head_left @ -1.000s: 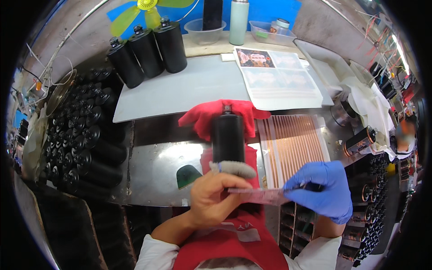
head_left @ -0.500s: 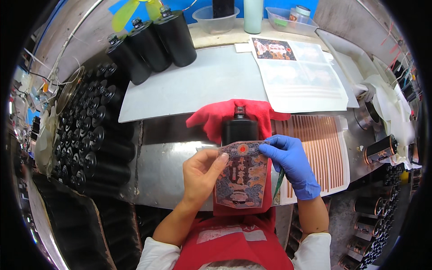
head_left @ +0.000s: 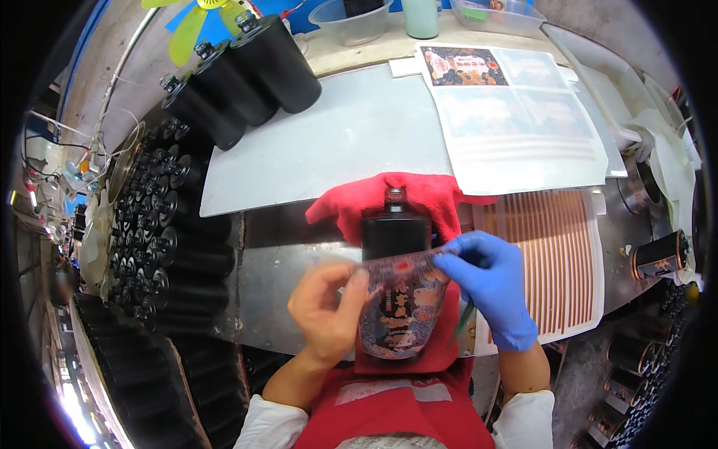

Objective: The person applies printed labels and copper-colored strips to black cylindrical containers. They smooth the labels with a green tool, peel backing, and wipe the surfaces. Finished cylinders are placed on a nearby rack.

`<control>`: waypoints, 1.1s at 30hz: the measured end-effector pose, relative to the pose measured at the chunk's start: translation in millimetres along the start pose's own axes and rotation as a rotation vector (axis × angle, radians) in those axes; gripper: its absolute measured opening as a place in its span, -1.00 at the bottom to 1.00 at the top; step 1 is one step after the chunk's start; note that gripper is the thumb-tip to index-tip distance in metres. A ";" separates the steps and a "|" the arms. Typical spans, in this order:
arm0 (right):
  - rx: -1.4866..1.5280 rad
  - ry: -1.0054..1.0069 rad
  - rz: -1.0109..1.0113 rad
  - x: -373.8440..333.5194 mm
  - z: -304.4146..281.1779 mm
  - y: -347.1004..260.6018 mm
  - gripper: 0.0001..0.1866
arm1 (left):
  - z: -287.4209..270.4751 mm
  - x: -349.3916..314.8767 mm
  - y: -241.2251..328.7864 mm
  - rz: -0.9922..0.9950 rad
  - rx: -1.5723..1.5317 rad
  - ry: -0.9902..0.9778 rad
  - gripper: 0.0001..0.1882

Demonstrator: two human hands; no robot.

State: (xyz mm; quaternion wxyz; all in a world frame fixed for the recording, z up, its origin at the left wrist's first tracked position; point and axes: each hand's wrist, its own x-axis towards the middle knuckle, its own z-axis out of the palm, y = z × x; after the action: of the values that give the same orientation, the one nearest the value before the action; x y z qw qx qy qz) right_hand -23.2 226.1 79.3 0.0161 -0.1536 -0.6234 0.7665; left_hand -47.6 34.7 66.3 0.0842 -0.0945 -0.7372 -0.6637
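Note:
A black bottle (head_left: 396, 230) with a short neck lies on a red cloth (head_left: 340, 208), its neck pointing away from me. Over its lower part hangs a thin, dark patterned decal (head_left: 401, 318) with a red spot near its top edge. My bare left hand (head_left: 323, 308) pinches the decal's upper left corner between thumb and fingers, slightly blurred. At the upper right corner, my right hand (head_left: 490, 288), in a blue glove, pinches the same decal. A slim green tool (head_left: 464, 318) sticks out below that palm; its other end is hidden.
Three black bottles (head_left: 277, 63) stand at the back left. Many more black bottles (head_left: 179, 254) are stacked at the left. A white decal sheet (head_left: 523, 161) lies back right, above a copper-striped sheet (head_left: 542, 262). A decorated bottle (head_left: 658, 254) lies at the far right.
The decal has dropped closer to the bottle and now curves over it. Both hands have moved slightly nearer to me, still pinching its corners. The view has shifted a little.

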 end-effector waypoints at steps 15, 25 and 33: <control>0.008 -0.048 0.125 -20.7 -4.2 -7.6 -0.91 | -7.9 -7.8 23.3 -0.061 -0.134 -0.096 -0.93; 0.091 0.027 0.194 13.5 -1.9 14.9 -0.82 | 4.8 14.2 -7.9 -0.197 -0.246 -0.060 -0.92; 0.105 0.047 0.200 22.1 -1.5 19.8 -0.81 | 6.6 23.3 -11.2 -0.209 -0.220 -0.066 -0.91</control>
State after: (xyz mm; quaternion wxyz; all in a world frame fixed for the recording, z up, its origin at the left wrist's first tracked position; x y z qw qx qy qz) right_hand -40.6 227.9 55.3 -0.0379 -0.2317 -0.5633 0.7922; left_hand -73.0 40.7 60.6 -0.0206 -0.0477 -0.6682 -0.7421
